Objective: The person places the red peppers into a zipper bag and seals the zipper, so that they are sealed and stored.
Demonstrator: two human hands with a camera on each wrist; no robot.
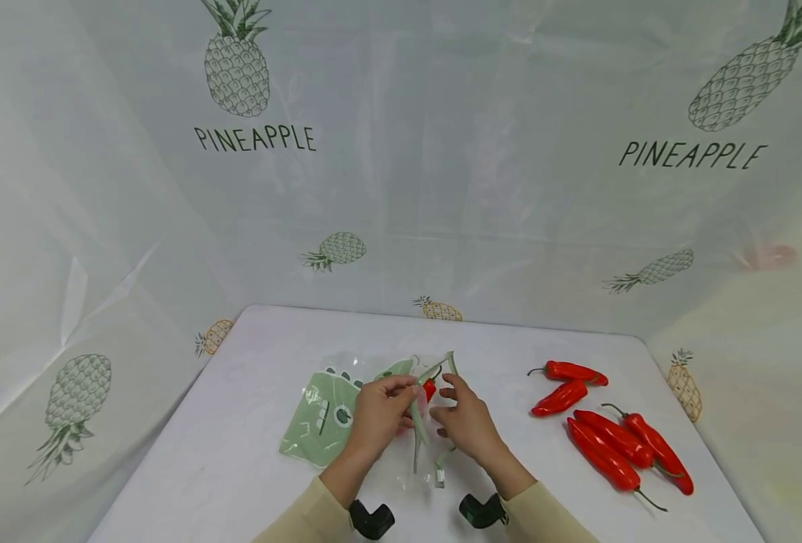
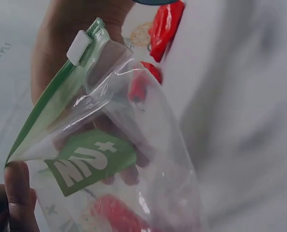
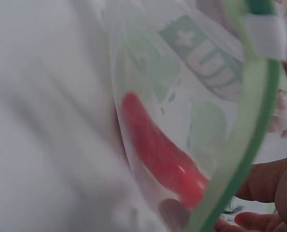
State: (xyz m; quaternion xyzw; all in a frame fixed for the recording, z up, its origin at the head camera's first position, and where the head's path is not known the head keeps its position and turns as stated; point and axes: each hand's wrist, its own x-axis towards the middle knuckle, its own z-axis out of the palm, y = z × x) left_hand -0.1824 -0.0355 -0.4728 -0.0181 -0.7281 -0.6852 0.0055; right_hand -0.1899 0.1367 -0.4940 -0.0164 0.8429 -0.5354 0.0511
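My left hand pinches the green-edged rim of a clear zip bag between thumb and fingers. The bag has a green printed label, and a white slider sits on its zip strip. Inside it lies a red chili pepper, seen through the plastic in the right wrist view; its stem end shows above my left fingers in the head view. My right hand is beside the bag's mouth, fingers loosely bent and spread apart, with a gap between thumb and fingers. In the left wrist view its fingers show through the plastic.
Several red chili peppers lie in a group on the right of the white table. A flat green bag with a cartoon face lies left of my hands. A pineapple-print curtain hangs around the table.
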